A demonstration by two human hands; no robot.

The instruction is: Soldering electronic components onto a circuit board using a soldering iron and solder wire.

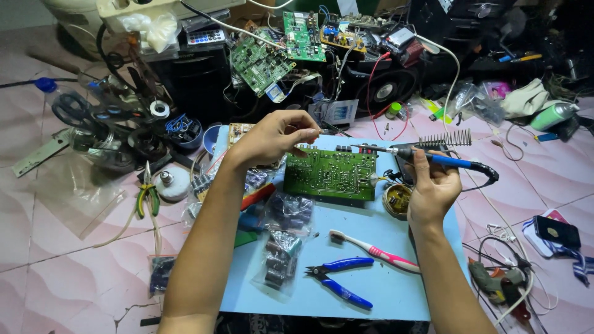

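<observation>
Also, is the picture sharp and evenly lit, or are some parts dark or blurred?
Head view: the green circuit board, left hand and right hand with the soldering iron are sharp and bright; the top right background falls dark; edges bend slightly from the wide lens.

Soldering iron (433, 158): blue, seemingly plastic handle.

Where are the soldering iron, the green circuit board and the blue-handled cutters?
soldering iron (447, 161): head view, on its blue handle.
green circuit board (330, 175): head view, middle of its solder side.
blue-handled cutters (341, 276): head view, between the two handles.
</observation>
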